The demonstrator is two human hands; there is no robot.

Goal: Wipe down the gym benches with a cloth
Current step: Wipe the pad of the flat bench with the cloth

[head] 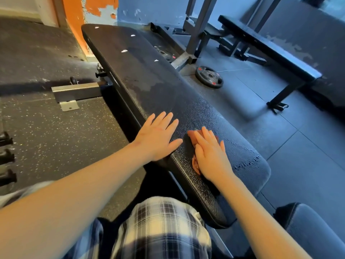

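A long black padded gym bench [145, 79] runs from the back left toward me, its near half wet and shiny, its far half dull with small white tears. My right hand [211, 156] lies flat with straight fingers on a reddish-brown cloth [194, 139], pressing it onto the pad near the bench's right side. Most of the cloth is hidden under the palm. My left hand [158, 135] rests flat and spread on the pad's left edge, just left of the cloth, holding nothing.
A second black bench [268, 47] stands at the back right beside a grey rack frame [196, 34]. A weight plate [209, 77] lies on the floor between the benches. Another pad corner [306, 227] sits at the lower right. Dumbbell ends [6, 157] line the left edge.
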